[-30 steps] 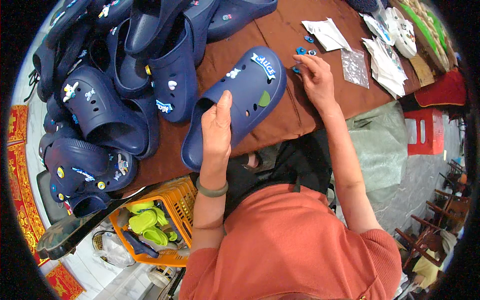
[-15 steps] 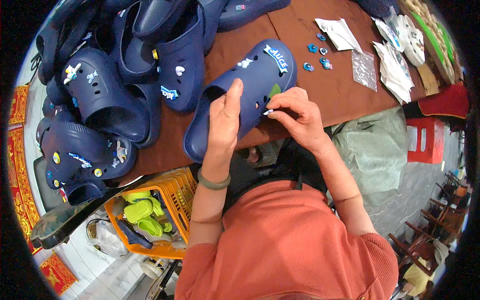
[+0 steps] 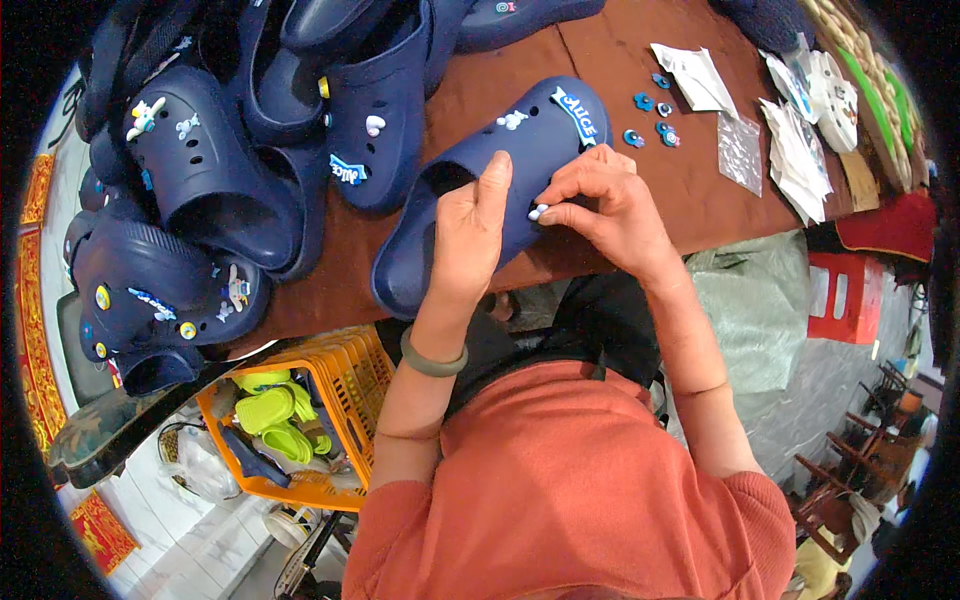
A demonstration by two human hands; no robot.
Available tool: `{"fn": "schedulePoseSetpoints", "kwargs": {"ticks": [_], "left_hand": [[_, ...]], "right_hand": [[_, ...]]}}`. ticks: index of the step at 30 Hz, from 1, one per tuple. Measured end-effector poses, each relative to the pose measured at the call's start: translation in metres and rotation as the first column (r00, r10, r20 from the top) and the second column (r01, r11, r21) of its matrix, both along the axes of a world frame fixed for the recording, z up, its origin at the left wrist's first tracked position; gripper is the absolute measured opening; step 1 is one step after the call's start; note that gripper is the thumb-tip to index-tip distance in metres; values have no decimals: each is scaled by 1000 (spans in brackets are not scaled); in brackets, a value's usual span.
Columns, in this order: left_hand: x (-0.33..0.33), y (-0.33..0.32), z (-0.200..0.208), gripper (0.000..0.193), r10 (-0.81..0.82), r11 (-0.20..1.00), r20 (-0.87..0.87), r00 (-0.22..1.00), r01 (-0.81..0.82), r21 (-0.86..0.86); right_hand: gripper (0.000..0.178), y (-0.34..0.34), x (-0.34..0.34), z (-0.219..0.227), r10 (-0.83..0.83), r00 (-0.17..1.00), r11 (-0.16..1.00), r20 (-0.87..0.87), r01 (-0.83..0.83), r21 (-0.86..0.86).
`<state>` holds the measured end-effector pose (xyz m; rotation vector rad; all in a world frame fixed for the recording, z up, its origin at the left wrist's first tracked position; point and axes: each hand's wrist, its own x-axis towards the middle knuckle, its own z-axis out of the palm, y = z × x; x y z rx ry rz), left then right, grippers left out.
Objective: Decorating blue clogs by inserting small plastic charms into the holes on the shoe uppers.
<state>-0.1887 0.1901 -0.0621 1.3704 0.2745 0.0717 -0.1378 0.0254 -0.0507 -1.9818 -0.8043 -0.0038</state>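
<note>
A navy clog [image 3: 535, 150] lies on the brown-covered table in front of me, toe pointing away to the right. It bears a blue-and-white banner charm [image 3: 577, 118] near the toe and a small white charm [image 3: 512, 120] beside its opening. My left hand [image 3: 468, 238] grips the clog at its opening, thumb up along the near side and fingers hidden inside or behind. My right hand [image 3: 612, 215] pinches a small white charm [image 3: 540, 212] between thumb and forefinger, against the clog's right side. Whether that charm sits in a hole cannot be made out.
Several decorated navy clogs [image 3: 190, 140] are heaped at the left. Loose blue charms [image 3: 643, 102], white packets [image 3: 694, 78] and a clear bag [image 3: 738, 155] lie to the right, near a white clog [image 3: 832, 115]. Below the table stand an orange basket [image 3: 345, 390] of green clogs and a red stool [image 3: 845, 297].
The view has shifted slightly. My right fingers have closed in against the clog's side with the white charm. The green leaf shape seen beside them earlier no longer shows.
</note>
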Motion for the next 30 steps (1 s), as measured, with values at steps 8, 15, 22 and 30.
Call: {"fn": "schedulePoseSetpoints", "kwargs": {"ticks": [8,15,22,30], "left_hand": [[5,-5,3,42,-6,1000,29,1000,6,15],[2,4,18,43,33,917,77,997,-61,395],[3,-11,3,47,21,955,79,997,-43,293],[-14,-1,6,38,3,848,177,984,-96,521]], "right_hand": [[22,8,32,35,138,989,919,-47,-145,-366],[18,32,39,44,257,963,850,85,-183,-493],[17,14,24,45,145,986,912,81,-102,-397],[14,6,-11,14,0,994,1000,109,-1,13]]}}
